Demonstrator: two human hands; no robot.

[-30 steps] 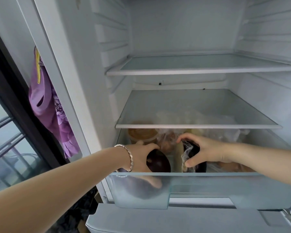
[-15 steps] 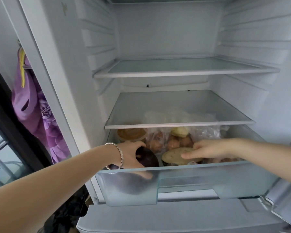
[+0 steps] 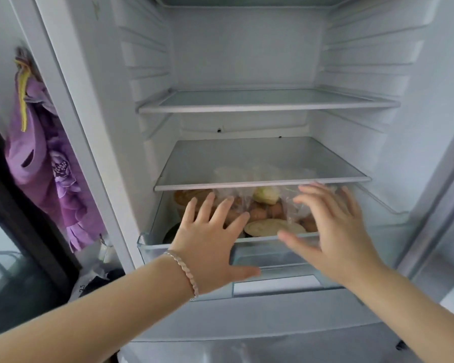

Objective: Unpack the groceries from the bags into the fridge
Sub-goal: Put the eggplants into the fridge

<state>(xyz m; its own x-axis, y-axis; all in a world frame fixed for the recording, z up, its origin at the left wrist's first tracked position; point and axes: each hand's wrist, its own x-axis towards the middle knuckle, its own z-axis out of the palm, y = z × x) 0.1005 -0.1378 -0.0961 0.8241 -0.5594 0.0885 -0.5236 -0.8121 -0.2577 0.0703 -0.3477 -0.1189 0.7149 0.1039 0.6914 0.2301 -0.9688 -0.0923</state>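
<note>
1. As both hands hover at the front of the clear drawer in the fridge, the left hand, with a bracelet at its wrist, shows straight, splayed fingers above the rim. Its thumb lies across the drawer's front wall. Whether it touches the plastic cannot be told.
2. The right hand, blurred, is likewise splayed and holds nothing. Its fingertips reach up to the front edge of the lower glass shelf.
3. The groceries lie in the drawer, beneath that shelf. A tan tub and a dark item sit at the left. Brown lumps in clear wrap sit mid-drawer, with a pale green vegetable on top and a cut pale round in front.
4. The drawer's rim stands forward of the shelf's white edge. The band between the two edges is the way in, and the hands fill much of it. Open space runs back to the rear wall above the lower shelf and the upper glass shelf, between ribbed side walls.
5. The one legible mark is "25" on pale paper, low beside the fridge and under a hanging purple cloth.
</note>
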